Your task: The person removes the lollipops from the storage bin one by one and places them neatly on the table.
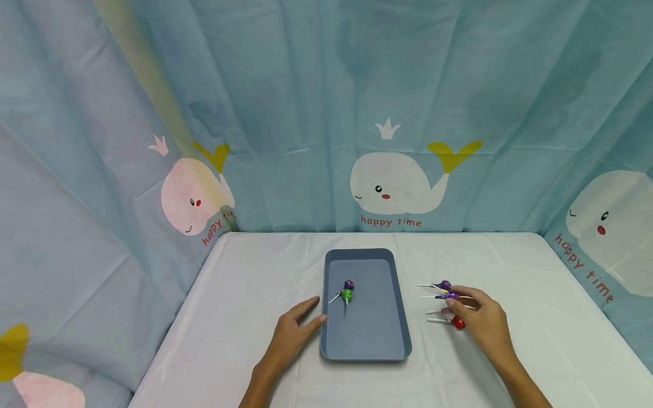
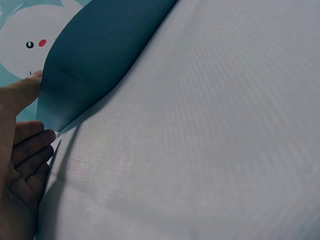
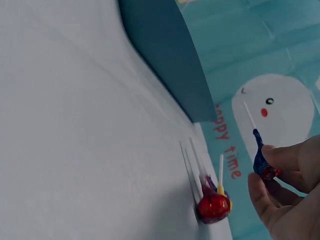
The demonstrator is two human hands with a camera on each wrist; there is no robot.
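Observation:
My right hand point(image 1: 483, 320) pinches a lollipop in a dark blue-purple wrapper point(image 3: 260, 162) between thumb and fingers, its white stick pointing away from the palm. Beneath and beside that hand lie more lollipops on the table: a red one point(image 1: 458, 322) nearest me and a purple one point(image 1: 445, 284) farthest away. Fingers partly cover those in between. My left hand point(image 1: 293, 334) is at the left side of a grey-blue tray point(image 1: 367, 345), fingers relaxed, thumb and fingertips right at its edge. Inside the tray a green lollipop point(image 1: 347, 295) and a purple one point(image 1: 349, 284) lie against each other.
A white cloth covers the table point(image 1: 265, 266). Behind and at both sides hangs a blue curtain point(image 1: 306, 187) printed with whales, meeting the table's back edge. The tray's raised wall point(image 3: 170, 60) stands left of the loose lollipops.

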